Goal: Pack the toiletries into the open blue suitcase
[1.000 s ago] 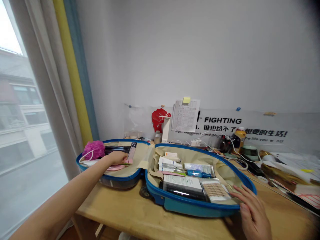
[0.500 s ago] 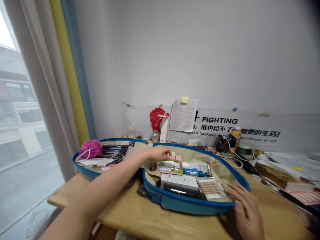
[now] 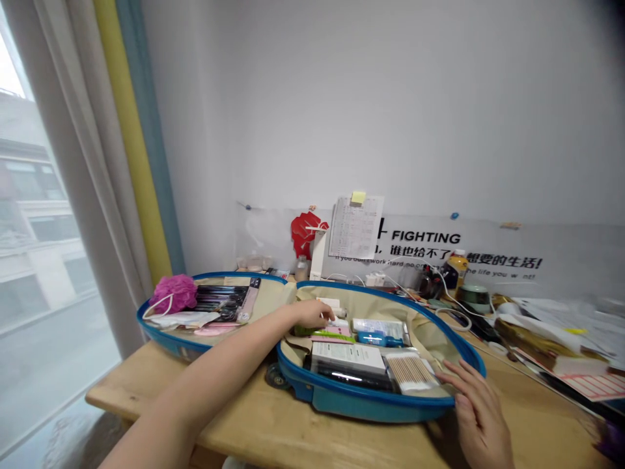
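Note:
An open blue suitcase [image 3: 381, 412] lies on the wooden table. My left hand [image 3: 315, 314] is over the back left of its right half, fingers bent down beside a pink item [image 3: 338, 329]; whether it grips anything is hidden. My right hand [image 3: 481, 413] rests on the front right rim, fingers apart. Between them lie a blue bottle [image 3: 378, 339], a white box [image 3: 347, 356], a pack of cotton swabs [image 3: 411, 372] and a black item [image 3: 351, 376]. The left half holds a magenta bath puff [image 3: 174, 293] and a pack of dark pens or brushes [image 3: 221, 298].
Papers [image 3: 551, 326], a white cable [image 3: 454, 311], a yellow-labelled bottle [image 3: 458, 266] and a green jar [image 3: 473, 296] crowd the table's back right. A wall banner [image 3: 508, 251] hangs behind; a curtain [image 3: 97, 163] is at the left.
My left hand has moved slightly down and forward of the back rim. The pink item that was raised by its fingers now lies lower in the case. My right hand stays on the rim.

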Available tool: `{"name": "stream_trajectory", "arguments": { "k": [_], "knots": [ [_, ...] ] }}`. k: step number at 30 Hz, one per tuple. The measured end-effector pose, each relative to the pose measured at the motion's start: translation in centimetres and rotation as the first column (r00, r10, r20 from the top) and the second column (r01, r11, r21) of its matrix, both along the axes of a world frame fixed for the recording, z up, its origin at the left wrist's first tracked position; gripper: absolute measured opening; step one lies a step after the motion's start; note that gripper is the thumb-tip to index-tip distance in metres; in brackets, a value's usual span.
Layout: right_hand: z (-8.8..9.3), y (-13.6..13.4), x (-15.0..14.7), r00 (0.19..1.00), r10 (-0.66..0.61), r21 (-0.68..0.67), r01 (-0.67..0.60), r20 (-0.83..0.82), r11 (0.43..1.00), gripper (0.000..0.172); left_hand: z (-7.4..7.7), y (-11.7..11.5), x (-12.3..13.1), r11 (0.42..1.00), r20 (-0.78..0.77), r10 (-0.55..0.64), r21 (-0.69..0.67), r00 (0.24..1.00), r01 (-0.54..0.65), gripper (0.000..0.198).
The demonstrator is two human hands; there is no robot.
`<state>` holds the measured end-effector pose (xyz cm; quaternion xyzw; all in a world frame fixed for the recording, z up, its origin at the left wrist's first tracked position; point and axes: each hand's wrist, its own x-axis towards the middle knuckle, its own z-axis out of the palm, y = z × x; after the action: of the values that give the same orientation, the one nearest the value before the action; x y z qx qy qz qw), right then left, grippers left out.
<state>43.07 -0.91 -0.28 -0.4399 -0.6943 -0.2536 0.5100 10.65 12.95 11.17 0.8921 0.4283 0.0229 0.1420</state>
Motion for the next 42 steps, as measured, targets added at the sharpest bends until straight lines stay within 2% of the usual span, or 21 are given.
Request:
{"name": "stream_trajectory", "arguments": {
  "k": [3, 6, 8, 10, 12, 16, 19, 23, 28, 31, 34, 37, 39, 42],
  "knots": [
    [0.0, 0.0, 0.2, 1.000, -0.001, -0.012, 0.001, 0.008, 1.000, 0.031, 1.7, 0.7, -3.0, 0.995, 0.088, 0.059, 0.072, 0.994, -0.065, 0.033],
    [0.0, 0.1, 0.3, 1.000, -0.004, -0.004, 0.004, 0.022, 1.000, 0.031, 3.2, 1.5, -8.1, 0.971, 0.110, 0.181, 0.140, 0.977, -0.196, 0.036],
    [0.0, 0.1, 0.3, 0.999, 0.001, 0.011, -0.001, 0.036, 1.000, 0.030, 3.4, 1.7, -12.0, 0.948, 0.059, 0.274, 0.149, 0.960, -0.280, 0.034],
    [0.0, 0.2, 0.2, 0.999, 0.009, 0.024, -0.010, 0.048, 1.000, 0.030, 2.6, 1.5, -15.4, 0.931, -0.038, 0.350, 0.127, 0.936, -0.343, 0.029],
    [0.1, 0.2, 0.2, 0.998, 0.010, 0.020, -0.012, 0.063, 1.000, 0.030, 1.2, 0.9, -18.0, 0.919, -0.148, 0.394, 0.090, 0.907, -0.384, 0.024],
    [0.1, 0.2, 0.1, 0.999, -0.001, 0.014, 0.001, 0.049, 1.000, 0.030, -1.5, -0.1, -20.6, 0.912, -0.308, 0.394, 0.020, 0.866, -0.409, 0.034],
    [0.0, 0.2, 0.2, 0.999, 0.002, 0.017, -0.002, 0.033, 1.000, 0.031, -2.3, -0.4, -21.1, 0.920, -0.355, 0.367, 0.001, 0.860, -0.392, 0.042],
    [-0.2, 0.2, 0.3, 1.000, 0.004, 0.005, -0.004, 0.010, 1.000, 0.032, -2.4, -0.2, -21.3, 0.927, -0.371, 0.346, -0.007, 0.862, -0.375, 0.044],
    [-0.4, 0.3, 0.3, 1.000, 0.006, -0.008, -0.006, -0.025, 1.000, 0.034, -2.5, -0.5, -21.7, 0.924, -0.340, 0.364, 0.015, 0.867, -0.381, 0.031],
    [-0.3, 0.3, 0.3, 1.000, -0.002, -0.006, 0.002, -0.020, 1.000, 0.033, -2.1, -0.9, -21.9, 0.916, -0.274, 0.396, 0.046, 0.876, -0.399, 0.021],
    [-0.1, 0.1, 0.2, 1.000, -0.007, 0.002, 0.007, 0.013, 1.000, 0.032, -0.4, -1.0, -21.7, 0.909, -0.148, 0.417, 0.093, 0.897, -0.407, 0.017],
    [0.1, 0.0, 0.1, 1.000, -0.001, 0.000, 0.001, 0.010, 1.000, 0.031, 2.1, -0.6, -20.1, 0.916, 0.015, 0.380, 0.130, 0.925, -0.379, 0.028],
    [0.1, 0.0, 0.0, 1.000, 0.000, -0.012, 0.000, -0.011, 1.000, 0.032, 3.8, -0.4, -18.0, 0.930, 0.110, 0.327, 0.139, 0.939, -0.340, 0.039],
    [0.0, 0.0, 0.0, 0.999, -0.003, -0.028, 0.002, -0.032, 1.000, 0.033, 5.4, -0.7, -13.4, 0.965, 0.173, 0.215, 0.112, 0.961, -0.236, 0.044]
  ]
}}
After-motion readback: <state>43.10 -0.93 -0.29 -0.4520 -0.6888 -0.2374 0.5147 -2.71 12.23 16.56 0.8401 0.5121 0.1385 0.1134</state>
